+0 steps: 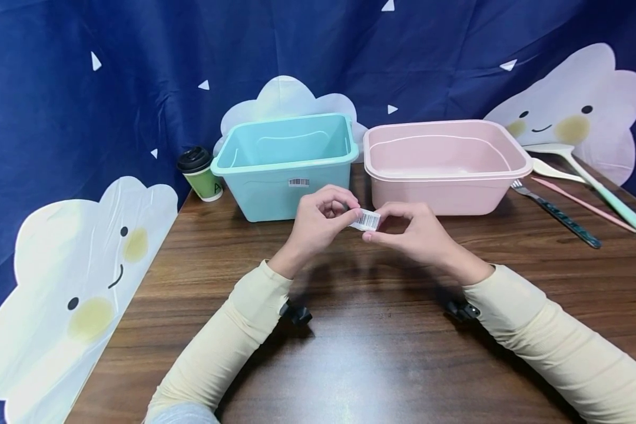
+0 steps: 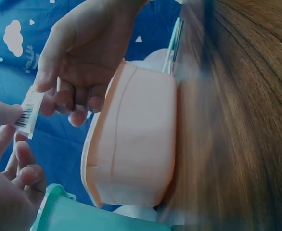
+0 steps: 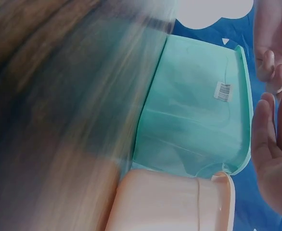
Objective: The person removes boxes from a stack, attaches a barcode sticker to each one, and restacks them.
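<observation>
A small white barcode label (image 1: 368,220) is held up between both hands in front of the two basins. My left hand (image 1: 323,215) pinches one end between thumb and forefinger. At the other end, the thumb and forefinger of my right hand (image 1: 416,232) grip its edge. The left wrist view shows the label (image 2: 29,113) spanning the two sets of fingertips, its printed bars facing out. Just behind the hands stand a teal basin (image 1: 286,197), which bears a barcode sticker (image 1: 299,182) on its front, and a pink basin (image 1: 434,197).
A green paper cup (image 1: 204,184) with a black lid stands left of the teal basin. To the right lie a fork (image 1: 559,215), a pink stick-like utensil (image 1: 588,205), a white spoon (image 1: 551,169) and a green-handled ladle (image 1: 609,188). A blue curtain (image 1: 153,76) hangs behind the wooden table (image 1: 360,365).
</observation>
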Motion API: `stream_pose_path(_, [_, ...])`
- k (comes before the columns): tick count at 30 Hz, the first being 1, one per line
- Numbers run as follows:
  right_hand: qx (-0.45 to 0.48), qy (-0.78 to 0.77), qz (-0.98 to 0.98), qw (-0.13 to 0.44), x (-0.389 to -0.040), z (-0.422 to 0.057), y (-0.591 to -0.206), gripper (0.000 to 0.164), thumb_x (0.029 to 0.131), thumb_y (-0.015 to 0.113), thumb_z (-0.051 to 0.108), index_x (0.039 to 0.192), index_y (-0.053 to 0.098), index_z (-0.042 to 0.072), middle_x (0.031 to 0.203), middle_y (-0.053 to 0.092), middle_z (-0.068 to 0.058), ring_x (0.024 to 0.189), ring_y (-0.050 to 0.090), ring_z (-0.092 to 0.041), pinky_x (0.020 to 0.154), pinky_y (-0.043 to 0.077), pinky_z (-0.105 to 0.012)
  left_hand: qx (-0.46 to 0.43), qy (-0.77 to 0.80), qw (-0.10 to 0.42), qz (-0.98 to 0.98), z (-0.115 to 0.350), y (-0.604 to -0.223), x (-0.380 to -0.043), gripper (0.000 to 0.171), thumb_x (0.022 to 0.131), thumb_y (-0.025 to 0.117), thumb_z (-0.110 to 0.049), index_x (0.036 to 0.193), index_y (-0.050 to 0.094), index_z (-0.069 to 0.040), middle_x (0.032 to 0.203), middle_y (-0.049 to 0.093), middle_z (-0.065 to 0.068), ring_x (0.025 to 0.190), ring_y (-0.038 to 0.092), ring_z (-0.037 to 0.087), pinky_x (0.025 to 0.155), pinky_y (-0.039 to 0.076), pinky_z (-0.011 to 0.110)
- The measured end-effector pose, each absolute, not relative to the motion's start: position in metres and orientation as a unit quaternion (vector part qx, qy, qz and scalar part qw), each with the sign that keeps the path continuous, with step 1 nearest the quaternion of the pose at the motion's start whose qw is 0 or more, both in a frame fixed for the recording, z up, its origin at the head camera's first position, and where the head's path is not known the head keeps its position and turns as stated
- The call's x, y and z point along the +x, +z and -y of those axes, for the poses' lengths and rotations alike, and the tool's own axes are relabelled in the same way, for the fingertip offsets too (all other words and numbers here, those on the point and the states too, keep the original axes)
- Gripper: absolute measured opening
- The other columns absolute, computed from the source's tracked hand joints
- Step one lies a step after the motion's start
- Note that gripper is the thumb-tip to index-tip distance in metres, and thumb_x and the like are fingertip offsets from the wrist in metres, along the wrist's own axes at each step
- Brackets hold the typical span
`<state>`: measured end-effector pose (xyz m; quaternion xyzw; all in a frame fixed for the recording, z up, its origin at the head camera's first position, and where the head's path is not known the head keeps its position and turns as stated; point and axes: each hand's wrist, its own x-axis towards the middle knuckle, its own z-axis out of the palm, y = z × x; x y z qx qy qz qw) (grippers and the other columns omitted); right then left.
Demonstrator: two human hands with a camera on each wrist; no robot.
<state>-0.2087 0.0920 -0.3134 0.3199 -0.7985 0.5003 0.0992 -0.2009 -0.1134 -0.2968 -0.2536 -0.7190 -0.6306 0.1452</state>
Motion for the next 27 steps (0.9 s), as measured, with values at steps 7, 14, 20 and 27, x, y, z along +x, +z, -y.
stream_pose_path(7, [0.32,0.509,0.793,0.099,-0.2083,-0.0919,-0.3126,0.017,0.078,0.086,0.006,0.09,0.074,0.005,0.084,0.07,-0.005,0.079,0.064,-0.014,0.075,0.051,-0.018,-0.232,-0.633,0.132,0.727,0.1123,-0.2944,-0.1991,0.008,0.085,0.074,0.004,0.09,0.069,0.007,0.077,0.068,0.012,0.061,0.052,0.006,0.057,0.042,0.018])
stream_pose_path(14, [0.296,0.541,0.779,0.114,-0.2108,-0.0955,-0.3116,0.017,0.084,0.077,-0.002,0.1,0.075,-0.002,0.09,0.073,0.005,0.079,0.065,-0.004,0.072,0.054,-0.017,-0.228,-0.631,0.12,0.731,0.1131,-0.2956,-0.1993,0.008,0.087,0.072,0.003,0.093,0.068,0.007,0.07,0.064,-0.005,0.062,0.051,0.007,0.057,0.04,0.02])
stream_pose_path(20, [0.305,0.552,0.768,0.115,-0.2136,-0.0956,-0.3132,0.007,0.088,0.071,-0.004,0.095,0.074,-0.005,0.087,0.073,0.003,0.076,0.063,-0.002,0.069,0.053,-0.015,-0.231,-0.641,0.123,0.722,0.1124,-0.2944,-0.199,0.008,0.088,0.07,0.004,0.094,0.067,0.009,0.071,0.064,-0.008,0.062,0.051,0.005,0.057,0.039,0.019])
stream_pose_path(27, [0.299,0.543,0.781,0.079,-0.2144,-0.0965,-0.3136,0.005,0.089,0.072,-0.001,0.093,0.075,-0.003,0.082,0.071,0.012,0.076,0.063,-0.004,0.069,0.053,-0.016,-0.233,-0.65,0.127,0.712,0.1126,-0.2919,-0.1988,0.008,0.088,0.069,0.006,0.094,0.065,0.01,0.08,0.066,-0.005,0.062,0.051,0.004,0.058,0.039,0.019])
